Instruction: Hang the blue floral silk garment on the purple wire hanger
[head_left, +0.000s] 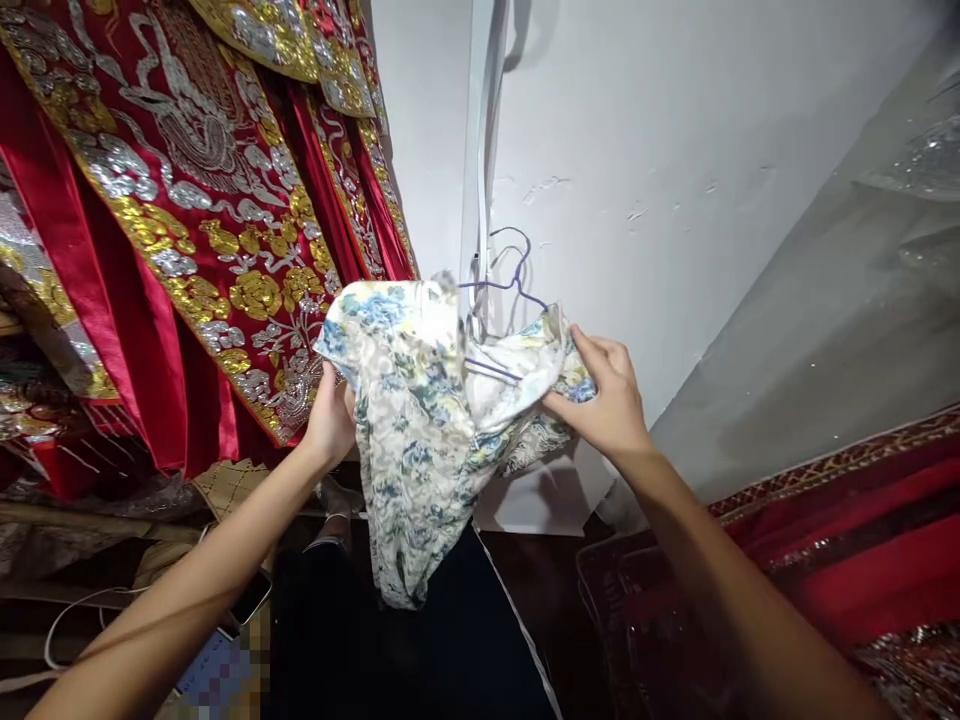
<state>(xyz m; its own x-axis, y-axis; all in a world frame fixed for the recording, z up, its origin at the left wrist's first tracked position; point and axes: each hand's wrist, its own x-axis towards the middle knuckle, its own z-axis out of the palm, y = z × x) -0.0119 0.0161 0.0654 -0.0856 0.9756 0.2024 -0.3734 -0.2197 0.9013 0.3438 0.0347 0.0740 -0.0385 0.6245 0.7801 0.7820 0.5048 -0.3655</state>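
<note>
A floral garment (416,430), pale with blue and yellow flowers, hangs in front of me on a purple wire hanger (517,283). The hanger's hook and part of its bars show at the open neckline. At the garment's left shoulder edge, my left hand (330,418) grips the cloth, its fingers mostly hidden behind it. My right hand (607,390) pinches the fabric on the other side, thumb in front near the neckline and fingers at the shoulder. The lower part of the garment hangs down in folds.
Red costumes with gold and silver sequin embroidery (262,290) hang close on the left. A white wall (637,150) with a cable strip (482,120) stands ahead. Clear plastic sheeting (795,330) and red cloth (877,560) are at right. A phone (253,597) lies low on the left.
</note>
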